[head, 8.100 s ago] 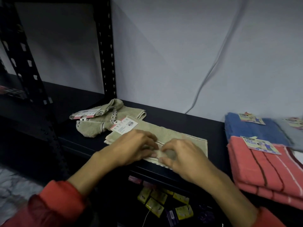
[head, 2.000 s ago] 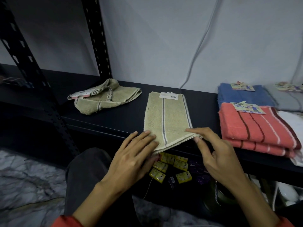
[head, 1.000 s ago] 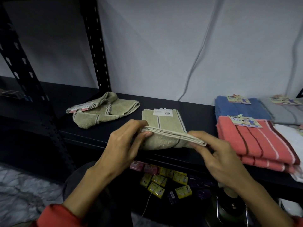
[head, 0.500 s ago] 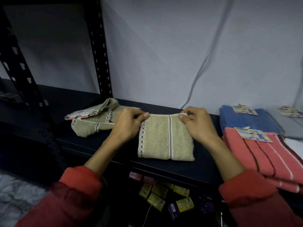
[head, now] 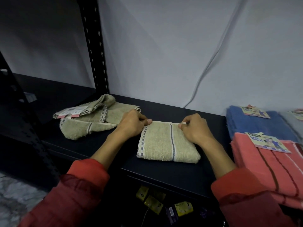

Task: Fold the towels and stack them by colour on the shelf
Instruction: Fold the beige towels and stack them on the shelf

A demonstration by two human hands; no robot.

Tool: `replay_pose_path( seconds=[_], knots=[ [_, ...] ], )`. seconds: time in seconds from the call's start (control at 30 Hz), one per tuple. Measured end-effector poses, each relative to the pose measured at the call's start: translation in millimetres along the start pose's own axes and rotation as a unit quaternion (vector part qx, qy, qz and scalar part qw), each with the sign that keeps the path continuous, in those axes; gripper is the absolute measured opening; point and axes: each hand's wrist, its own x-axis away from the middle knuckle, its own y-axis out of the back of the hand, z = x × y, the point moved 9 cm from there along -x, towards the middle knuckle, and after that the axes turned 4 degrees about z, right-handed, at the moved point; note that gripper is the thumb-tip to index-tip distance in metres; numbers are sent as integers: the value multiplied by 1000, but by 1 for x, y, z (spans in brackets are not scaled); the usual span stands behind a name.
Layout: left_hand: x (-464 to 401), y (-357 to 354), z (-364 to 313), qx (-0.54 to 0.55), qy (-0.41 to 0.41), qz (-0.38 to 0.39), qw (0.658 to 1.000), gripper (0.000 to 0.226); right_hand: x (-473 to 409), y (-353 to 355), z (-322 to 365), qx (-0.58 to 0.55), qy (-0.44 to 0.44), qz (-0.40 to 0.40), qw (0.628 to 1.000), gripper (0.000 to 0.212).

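Note:
A folded beige towel [head: 164,145] with a checked band and a blue stripe lies on the black shelf [head: 91,149]. My left hand [head: 132,123] pinches its far left corner and my right hand [head: 193,128] pinches its far right corner, both with curled fingers. A second beige towel [head: 88,122] lies crumpled to the left, a paper label on it. To the right, a folded coral towel stack [head: 268,171] sits in front of a blue towel [head: 255,123], each with a label.
A black perforated upright [head: 94,46] stands behind the crumpled towel. A grey cable [head: 206,68] runs down the white wall. A grey towel [head: 295,122] shows at the right edge. Small yellow packets [head: 154,202] lie on a lower level.
Both hands lifted the near end of the beige towel and folded it over toward the wall. They now hold its far corners down on the shelf.

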Motion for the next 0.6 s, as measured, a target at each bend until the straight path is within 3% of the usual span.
replay_pose_path(
  seconds=[0.2,0.37,0.5,0.6],
  knots=[
    [-1,8,-13,-82,-3,18,996,25,2,0,-1,1,13,-31,999,19],
    [35,20,-54,-82,-64,-70,992,22,0,3,-3,-10,9,-30,999,18],
    [58,-19,-65,-108,-59,-1,992,33,-5,4,-5,-10,4,-27,1000,15],
    [65,-32,-65,-140,-73,5,987,39,-11,2,-5,7,-10,-14,1000,17]
  ],
)
